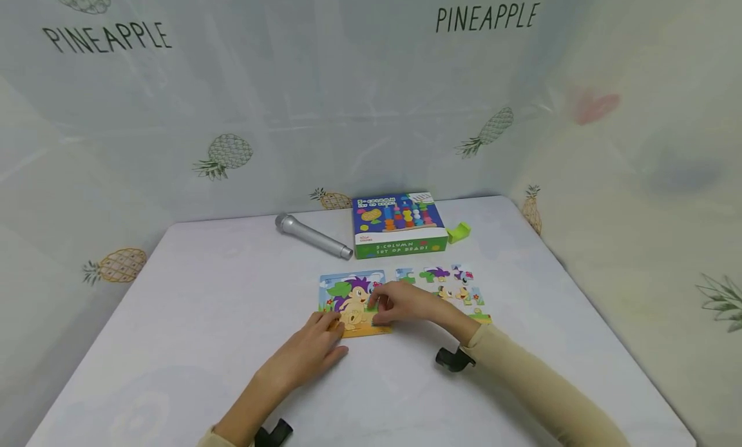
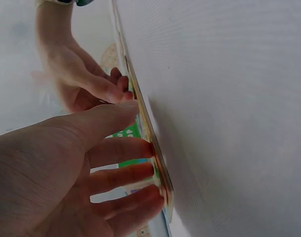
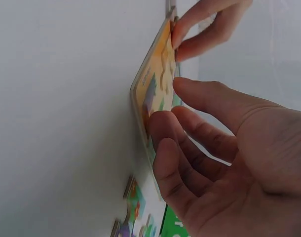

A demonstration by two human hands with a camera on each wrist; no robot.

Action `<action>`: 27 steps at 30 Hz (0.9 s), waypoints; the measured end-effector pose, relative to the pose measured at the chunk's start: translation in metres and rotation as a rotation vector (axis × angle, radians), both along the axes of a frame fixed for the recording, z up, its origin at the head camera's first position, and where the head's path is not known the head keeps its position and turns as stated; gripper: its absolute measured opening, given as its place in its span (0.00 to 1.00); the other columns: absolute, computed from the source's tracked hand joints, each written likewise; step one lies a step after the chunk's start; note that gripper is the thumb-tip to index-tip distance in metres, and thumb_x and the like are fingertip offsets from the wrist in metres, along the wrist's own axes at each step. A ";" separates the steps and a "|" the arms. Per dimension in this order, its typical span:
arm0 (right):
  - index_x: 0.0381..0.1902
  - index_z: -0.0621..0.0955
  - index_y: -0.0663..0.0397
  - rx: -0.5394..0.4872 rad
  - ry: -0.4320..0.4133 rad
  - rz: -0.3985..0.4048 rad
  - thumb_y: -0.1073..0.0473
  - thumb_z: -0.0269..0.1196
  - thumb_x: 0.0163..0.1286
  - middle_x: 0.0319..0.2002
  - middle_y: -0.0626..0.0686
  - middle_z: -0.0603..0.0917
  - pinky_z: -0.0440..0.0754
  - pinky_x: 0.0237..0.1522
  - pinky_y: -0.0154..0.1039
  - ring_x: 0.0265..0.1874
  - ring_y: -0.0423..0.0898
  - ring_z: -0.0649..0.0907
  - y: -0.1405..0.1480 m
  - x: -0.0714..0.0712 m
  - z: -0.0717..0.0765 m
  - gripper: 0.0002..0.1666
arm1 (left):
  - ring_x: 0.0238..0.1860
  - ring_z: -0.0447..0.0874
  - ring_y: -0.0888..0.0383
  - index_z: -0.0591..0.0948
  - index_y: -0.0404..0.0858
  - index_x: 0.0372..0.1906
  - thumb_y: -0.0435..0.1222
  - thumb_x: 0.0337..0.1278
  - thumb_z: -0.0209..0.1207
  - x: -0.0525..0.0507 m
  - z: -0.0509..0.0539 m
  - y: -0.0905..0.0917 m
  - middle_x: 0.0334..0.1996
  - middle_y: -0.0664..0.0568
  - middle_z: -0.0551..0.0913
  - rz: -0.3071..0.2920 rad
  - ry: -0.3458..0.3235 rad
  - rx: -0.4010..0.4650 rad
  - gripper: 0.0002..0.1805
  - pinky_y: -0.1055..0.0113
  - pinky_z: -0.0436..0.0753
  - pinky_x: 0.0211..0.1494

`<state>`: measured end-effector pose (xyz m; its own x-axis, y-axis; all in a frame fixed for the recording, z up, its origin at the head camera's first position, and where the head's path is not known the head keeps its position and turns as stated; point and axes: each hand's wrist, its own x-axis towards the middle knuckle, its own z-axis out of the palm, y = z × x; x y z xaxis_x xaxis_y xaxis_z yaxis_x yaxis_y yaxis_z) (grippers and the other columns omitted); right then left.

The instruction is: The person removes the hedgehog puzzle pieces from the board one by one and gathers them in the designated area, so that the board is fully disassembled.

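Observation:
A jigsaw puzzle board (image 1: 332, 281) with a purple-haired cartoon figure lies on the white table. My left hand (image 1: 313, 346) rests its fingertips on the board's lower left, fingers mostly straight. Over the right part of the board is my right hand (image 1: 404, 302). In the right wrist view its thumb and bent fingers (image 3: 165, 163) touch or hover just above the board (image 3: 153, 81), with a gap between them and no piece visible there. Several loose puzzle pieces (image 1: 438, 274) lie to the right of the board, partly behind the right forearm.
Behind the board stands a blue and green bead-set box (image 1: 400, 231). A silver toy microphone (image 1: 313, 236) lies left of it, and a lime green object (image 1: 458, 232) sits by its right side. A pineapple-print curtain (image 1: 348, 99) hangs behind the white table (image 1: 220, 292).

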<state>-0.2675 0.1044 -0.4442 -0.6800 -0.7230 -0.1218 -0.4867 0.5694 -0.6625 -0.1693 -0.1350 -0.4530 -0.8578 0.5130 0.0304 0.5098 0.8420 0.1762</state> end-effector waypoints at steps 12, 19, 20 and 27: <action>0.48 0.82 0.56 0.043 0.031 -0.024 0.55 0.70 0.63 0.27 0.46 0.80 0.72 0.27 0.28 0.23 0.37 0.74 -0.024 0.000 -0.004 0.18 | 0.65 0.70 0.45 0.81 0.44 0.61 0.48 0.64 0.61 -0.001 -0.004 -0.009 0.65 0.42 0.73 -0.005 0.039 -0.010 0.23 0.50 0.78 0.63; 0.46 0.82 0.54 0.069 0.048 -0.042 0.53 0.72 0.60 0.28 0.46 0.79 0.73 0.29 0.27 0.26 0.38 0.74 -0.027 0.002 -0.004 0.19 | 0.64 0.72 0.45 0.80 0.45 0.62 0.49 0.62 0.63 -0.003 -0.004 -0.009 0.65 0.42 0.74 -0.036 0.038 -0.014 0.25 0.48 0.77 0.64; 0.46 0.82 0.54 0.070 0.047 -0.045 0.53 0.72 0.60 0.28 0.46 0.79 0.73 0.29 0.28 0.26 0.38 0.74 -0.028 0.002 -0.005 0.19 | 0.64 0.72 0.44 0.80 0.45 0.62 0.49 0.61 0.63 -0.003 -0.004 -0.009 0.65 0.42 0.74 -0.039 0.031 -0.013 0.26 0.47 0.78 0.63; 0.43 0.82 0.55 0.060 0.056 -0.047 0.55 0.73 0.58 0.26 0.46 0.79 0.72 0.28 0.28 0.25 0.38 0.74 -0.030 0.003 -0.004 0.17 | 0.69 0.70 0.42 0.77 0.35 0.63 0.47 0.65 0.60 -0.005 0.000 -0.013 0.68 0.41 0.72 -0.025 -0.082 0.034 0.28 0.46 0.74 0.67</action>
